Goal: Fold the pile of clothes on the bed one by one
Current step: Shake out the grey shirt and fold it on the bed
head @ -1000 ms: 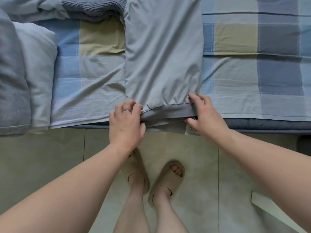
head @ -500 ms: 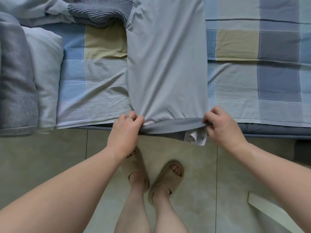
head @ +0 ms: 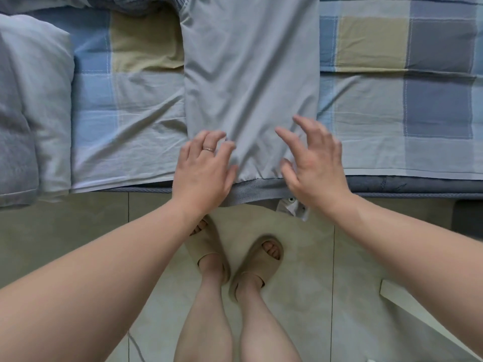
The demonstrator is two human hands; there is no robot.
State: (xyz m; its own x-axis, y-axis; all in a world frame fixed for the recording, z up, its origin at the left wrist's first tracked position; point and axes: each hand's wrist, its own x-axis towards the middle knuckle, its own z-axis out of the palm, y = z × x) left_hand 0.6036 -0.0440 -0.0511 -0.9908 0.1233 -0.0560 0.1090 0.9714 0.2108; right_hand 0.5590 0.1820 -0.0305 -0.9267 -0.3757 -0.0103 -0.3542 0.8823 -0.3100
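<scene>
So the grey top is laid out on the bed as one long narrow strip running away from the person. Its ribbed hem sits right at the near edge of the mattress, and a little white tag pokes out underneath. Going by how slim and straight-sided it is, the sides look already folded in, so the lengthwise part seems done. Both hands are holding nothing. The left hand, the one with the ring, and the right hand are spread wide, fingers splayed, over the hem end, one toward each side of the strip. Can't tell if the fingertips are actually touching the cloth or just hovering. What's left for this piece, at a guess, is folding it crosswise, hem up toward the far end. And there's more to go: a bunched striped garment sits at the far side of the bed, just beside the top, not folded. The bedding on the left looks like pillows or a quilt, not a finished stack, so probably early days.
</scene>
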